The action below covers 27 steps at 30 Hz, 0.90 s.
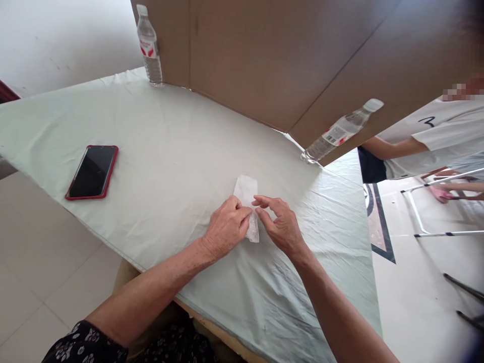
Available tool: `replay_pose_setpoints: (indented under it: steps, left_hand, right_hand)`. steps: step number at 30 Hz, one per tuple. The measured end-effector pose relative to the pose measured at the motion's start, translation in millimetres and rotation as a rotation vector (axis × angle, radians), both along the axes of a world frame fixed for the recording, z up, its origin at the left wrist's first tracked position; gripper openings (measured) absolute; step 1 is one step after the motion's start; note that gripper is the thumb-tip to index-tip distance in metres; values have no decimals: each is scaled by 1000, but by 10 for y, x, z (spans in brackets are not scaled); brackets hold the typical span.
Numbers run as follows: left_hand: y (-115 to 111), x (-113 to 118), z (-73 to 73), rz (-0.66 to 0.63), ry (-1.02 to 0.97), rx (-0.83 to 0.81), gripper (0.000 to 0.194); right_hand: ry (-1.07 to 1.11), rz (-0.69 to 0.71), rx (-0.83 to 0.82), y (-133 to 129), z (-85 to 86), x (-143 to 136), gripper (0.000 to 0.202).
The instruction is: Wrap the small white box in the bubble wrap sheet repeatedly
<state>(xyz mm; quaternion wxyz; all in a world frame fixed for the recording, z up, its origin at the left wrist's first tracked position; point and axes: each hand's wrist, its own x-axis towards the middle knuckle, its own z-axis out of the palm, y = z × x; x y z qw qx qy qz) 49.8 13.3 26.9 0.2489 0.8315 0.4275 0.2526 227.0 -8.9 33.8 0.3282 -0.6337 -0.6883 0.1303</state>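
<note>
I have a thin white sheet (pixel 246 187) just below the middle of the frame, flat on the pale green tablecloth (pixel 162 146). The left hand (pixel 228 225) covers its left side, fingers curled; I can't tell whether they pinch the sheet or only press on it. The right hand (pixel 282 222) is parted at thumb and forefinger, nothing visible between them, and I can't make out whether its tips touch the sheet.

At right, a co-worker (pixel 449 128) is cut off by the frame edge and partly hidden behind the brown panel (pixel 245 55); the dark mark on the shirt is unreadable to me.

The upper-left bottle (pixel 148 48) has a red-and-white label, lettering too small to read. I see a barcode on the upper-right bottle (pixel 342 132). The phone (pixel 93 171) at left shows a dark screen.
</note>
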Motion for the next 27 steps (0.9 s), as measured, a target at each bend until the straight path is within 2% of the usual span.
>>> replay_pose_setpoints:
  steps: [2,4,6,8,10,14,17,23,27]
  left_hand:
    - [2,4,-3,3,5,-8,24]
    - [3,7,-9,5,-1,-10,23]
    - [3,8,-13,3,-9,-6,24]
    - [4,7,-15,6,-19,-1,24]
    - [7,6,-17,8,-28,1,23]
    - [19,5,-25,8,-43,-16,22]
    - [27,2,-30,26,-70,-63,23]
    - [48,-15,-9,67,-110,-137,20]
    - [60,-23,23,68,-121,-204,13]
  right_hand:
    - [172,-108,-94,55,17,66,30]
    - [375,-206,-270,140,37,116,42]
    - [517,-232,-433,249,51,126,57]
    - [562,-211,-497,371,55,96,65]
    - [557,-182,-499,498,46,49,64]
    - [600,-107,-515,719,-2,-8,43]
    - [666,-31,-537,792,-32,-21,36]
    - [846,52,-477,666,35,-79,32]
    - [834,94,-422,499,131,-107,23]
